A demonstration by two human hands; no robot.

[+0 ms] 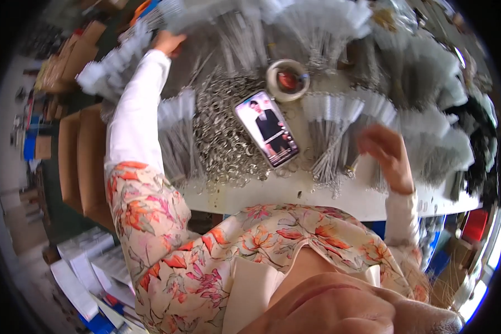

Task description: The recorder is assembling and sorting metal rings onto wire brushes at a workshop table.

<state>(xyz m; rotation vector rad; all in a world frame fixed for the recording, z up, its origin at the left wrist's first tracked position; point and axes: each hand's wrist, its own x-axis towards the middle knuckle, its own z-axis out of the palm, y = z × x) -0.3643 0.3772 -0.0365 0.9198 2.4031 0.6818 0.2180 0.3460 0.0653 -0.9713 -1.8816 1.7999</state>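
My left hand [168, 43] is stretched far forward at the back left, beside bundles of thin wire-stemmed brushes [112, 71] with pale, fuzzy ends. Its fingers are partly hidden, so their grip cannot be made out. Blurred by motion, my right hand [385, 153] hovers at the right over more of these brushes [331, 125], fingers loosely bent and apart, with nothing visible in it. Between my hands lies a wide heap of small metal rings [222, 125]. A phone [267, 129] with a lit screen rests at the heap's right edge.
A round roll of tape [288, 80], with something red inside, lies behind the phone. More brush bundles [317, 28] line the back and right of the white table [339, 203]. Cardboard boxes [83, 158] stand left of it; white boxes [89, 261] are at lower left.
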